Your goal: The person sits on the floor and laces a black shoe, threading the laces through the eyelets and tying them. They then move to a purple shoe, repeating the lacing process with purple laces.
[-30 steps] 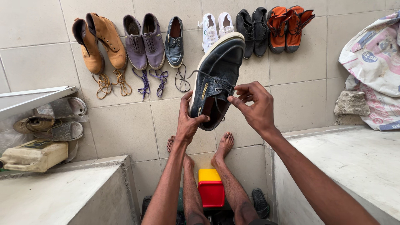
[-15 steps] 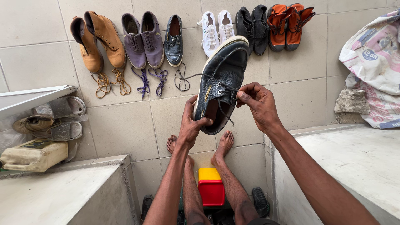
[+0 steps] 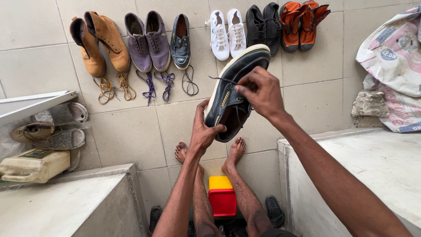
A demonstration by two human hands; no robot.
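Observation:
I hold a dark leather boat shoe [image 3: 232, 94] with a pale sole up in front of me, toe pointing away. My left hand [image 3: 202, 131] grips its heel end from below. My right hand [image 3: 258, 91] pinches the shoe's thin dark lace over the eyelets. On the tiled floor beyond lie a matching dark shoe [image 3: 180, 41] with its loose lace, a pair of tan boots [image 3: 100, 41], purple shoes [image 3: 149, 40], white sneakers [image 3: 228, 33], black shoes [image 3: 262, 24] and orange shoes [image 3: 300, 24].
My bare feet [image 3: 236, 148] rest on the tiles beside a red and yellow box [image 3: 222, 196]. Concrete ledges [image 3: 66, 206] flank me on both sides. Sandals [image 3: 57, 127] and a plastic jug [image 3: 33, 164] sit left; a printed sack [image 3: 392, 66] and a stone [image 3: 370, 104] lie right.
The shoe has tilted further, toe swinging up and right. My right hand has moved up from the shoe's side to the lace over the eyelets.

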